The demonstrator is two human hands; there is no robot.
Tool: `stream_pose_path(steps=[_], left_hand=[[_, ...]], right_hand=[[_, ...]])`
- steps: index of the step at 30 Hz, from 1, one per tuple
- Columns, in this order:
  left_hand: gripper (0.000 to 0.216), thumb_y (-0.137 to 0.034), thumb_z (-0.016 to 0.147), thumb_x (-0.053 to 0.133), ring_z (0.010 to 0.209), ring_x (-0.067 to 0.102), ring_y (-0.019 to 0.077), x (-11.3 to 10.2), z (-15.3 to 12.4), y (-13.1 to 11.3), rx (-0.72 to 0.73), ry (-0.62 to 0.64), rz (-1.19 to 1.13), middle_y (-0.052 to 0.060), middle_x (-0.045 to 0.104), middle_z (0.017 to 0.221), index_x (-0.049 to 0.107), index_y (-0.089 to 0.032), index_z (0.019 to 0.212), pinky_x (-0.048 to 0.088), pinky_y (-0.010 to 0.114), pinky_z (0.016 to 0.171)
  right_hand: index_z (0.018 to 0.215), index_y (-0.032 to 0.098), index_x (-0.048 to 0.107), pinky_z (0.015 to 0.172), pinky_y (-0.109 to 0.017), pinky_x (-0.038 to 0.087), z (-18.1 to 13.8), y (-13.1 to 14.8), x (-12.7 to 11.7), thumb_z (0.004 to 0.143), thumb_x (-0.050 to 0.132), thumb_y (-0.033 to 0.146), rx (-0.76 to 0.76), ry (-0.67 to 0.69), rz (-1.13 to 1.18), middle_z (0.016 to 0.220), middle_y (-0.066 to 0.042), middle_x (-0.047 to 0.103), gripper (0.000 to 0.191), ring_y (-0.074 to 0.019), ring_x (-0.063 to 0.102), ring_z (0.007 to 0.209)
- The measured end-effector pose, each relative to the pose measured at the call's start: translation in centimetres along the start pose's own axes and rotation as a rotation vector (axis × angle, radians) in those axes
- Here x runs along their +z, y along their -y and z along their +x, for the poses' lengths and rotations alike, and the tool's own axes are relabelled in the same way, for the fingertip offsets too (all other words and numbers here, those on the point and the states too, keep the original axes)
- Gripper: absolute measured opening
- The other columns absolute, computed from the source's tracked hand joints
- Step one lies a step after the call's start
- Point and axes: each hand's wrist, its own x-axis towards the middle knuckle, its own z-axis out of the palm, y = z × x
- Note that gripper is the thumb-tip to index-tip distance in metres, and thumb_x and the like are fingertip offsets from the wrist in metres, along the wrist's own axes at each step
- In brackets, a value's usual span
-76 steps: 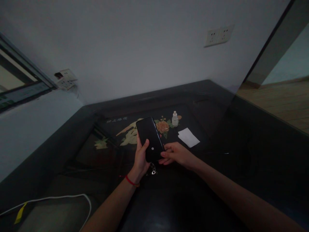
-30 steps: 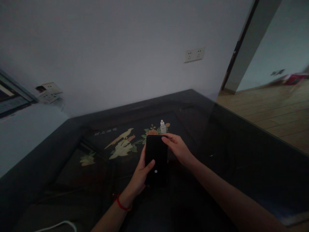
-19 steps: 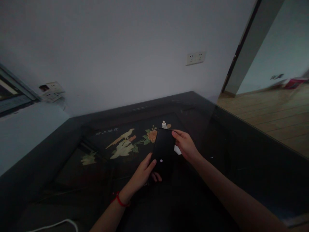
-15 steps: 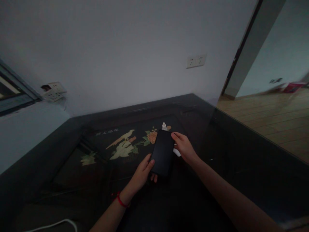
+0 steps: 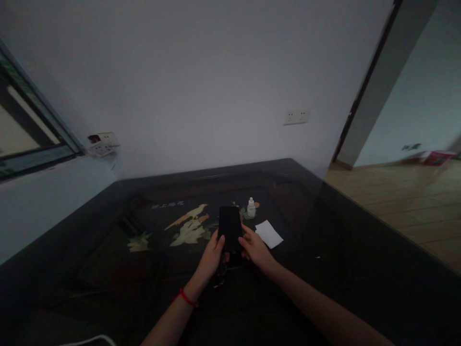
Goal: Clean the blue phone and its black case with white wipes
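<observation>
Both of my hands hold a black smartphone (image 5: 230, 228) upright above the dark table (image 5: 309, 283), its dark face toward me. My left hand (image 5: 213, 250) is closed on the lower left edge, thumb on the front, with a red bracelet at the wrist. Gripping the lower right edge, my right hand (image 5: 255, 246) also has its thumb at the front. Just beyond the phone stands a small white dropper bottle (image 5: 251, 209). A white piece of paper (image 5: 269, 234) lies flat beside my right hand.
The glossy tabletop bears a bird-and-flower picture (image 5: 189, 226). A white cable (image 5: 93, 339) lies at the near left. Sockets (image 5: 296, 117) sit on the back wall, a window (image 5: 32, 120) is at the left, and wooden floor (image 5: 403, 197) shows at the right.
My right hand has slid from the phone's upper right corner to its lower right edge. The phone has moved left and straightened, uncovering the bottle and paper. The view has tilted up.
</observation>
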Motion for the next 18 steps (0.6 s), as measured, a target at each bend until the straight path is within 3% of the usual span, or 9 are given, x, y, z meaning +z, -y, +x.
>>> stream_pose_path(steps=[8,14,18], left_hand=[[0.06,-0.057,0.084,0.046,0.038,0.044,0.0071,-1.8,2.4,0.5,-0.084,0.039,0.156,-0.007,0.051,0.054,0.043,-0.014,0.125,0.031,0.018,0.039],[0.043,-0.047,0.093,0.042,0.039,0.042,0.0059,-1.6,2.6,0.6,-0.128,0.039,0.23,-0.007,0.05,0.057,0.048,-0.013,0.119,0.034,0.019,0.039],[0.04,-0.045,0.094,0.042,0.041,0.043,0.0058,-1.2,2.9,0.7,-0.132,0.042,0.27,-0.005,0.052,0.063,0.049,-0.014,0.119,0.036,0.02,0.041]], right_hand=[[0.138,0.015,0.038,0.034,-0.016,0.03,2.6,-0.3,-0.2,0.084,0.048,0.022,0.065,-0.006,-0.075,0.066,0.006,0.052,0.055,-0.0048,0.044,0.038],[0.135,0.016,0.041,0.035,-0.015,0.032,3.1,-0.6,-0.2,0.09,0.047,0.015,0.096,-0.013,-0.131,0.067,0.007,0.052,0.046,-0.0036,0.044,0.039],[0.127,0.016,0.046,0.036,-0.014,0.035,2.9,-0.6,-0.7,0.096,0.05,0.022,0.128,-0.009,-0.173,0.071,0.005,0.055,0.033,-0.003,0.044,0.042]])
